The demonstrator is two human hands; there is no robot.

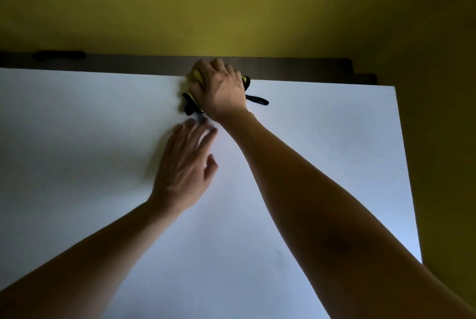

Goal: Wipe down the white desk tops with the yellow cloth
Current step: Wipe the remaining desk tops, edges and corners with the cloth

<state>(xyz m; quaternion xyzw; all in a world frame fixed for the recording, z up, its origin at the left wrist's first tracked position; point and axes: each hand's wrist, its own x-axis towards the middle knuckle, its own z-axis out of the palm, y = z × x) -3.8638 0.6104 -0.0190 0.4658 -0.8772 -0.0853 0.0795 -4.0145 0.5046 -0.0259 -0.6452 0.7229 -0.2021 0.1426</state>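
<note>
Wiping along the far edge of the white desk top (309, 164), with the yellow cloth (196, 76) bunched there, right at the edge and slightly right of its middle. Worth keeping the palm flat and the pressure even, probably best in overlapping passes from the far edge back toward the near one, so no strip goes unwiped. Worth spreading the bundle wider too, since bunched as it is, little fabric seems to meet the surface. Also worth watching the black trim and loop (257, 99) trailing just right of the cloth, likely to drag or snag.

Right hand (221, 92) on top of the cloth, knuckles up, fingers curled over the bundle and gripping it, fingertips reaching past the far edge toward the dark strip (103, 62) behind the desk. Forearm stretched long across the desk top from the near right.

Left hand (184, 164) just nearer than the cloth, blurred, fingers straight and slightly spread, holding nothing, fingertips close to the cloth's black trim; touching the desk top or hovering above it, cannot tell.
</note>
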